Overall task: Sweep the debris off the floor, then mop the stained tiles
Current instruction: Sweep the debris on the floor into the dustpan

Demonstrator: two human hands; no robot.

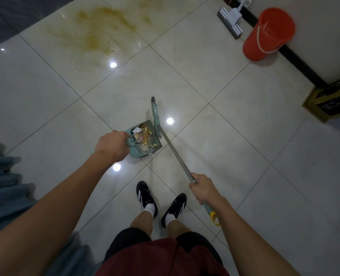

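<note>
My left hand [111,145] grips the handle of a teal dustpan [155,144] that rests on the tiles just ahead of my feet. Inside it lies debris [144,134]: crumbs, scraps and a bit of white paper. My right hand [203,188] holds the metal pole of a broom [173,150]. Its narrow teal head [155,114] stands at the dustpan's right edge. A wide yellow-brown stain [97,30] spreads over the tiles farther ahead. A flat mop [230,21] leans at the wall top right, beside a red bucket [268,34].
A white wall with a black skirting [296,62] runs along the right. A gold-framed dark box [332,100] stands at the right edge. Blue-grey fabric [3,188] hangs on the left, and a dark surface [11,14] fills the top left corner.
</note>
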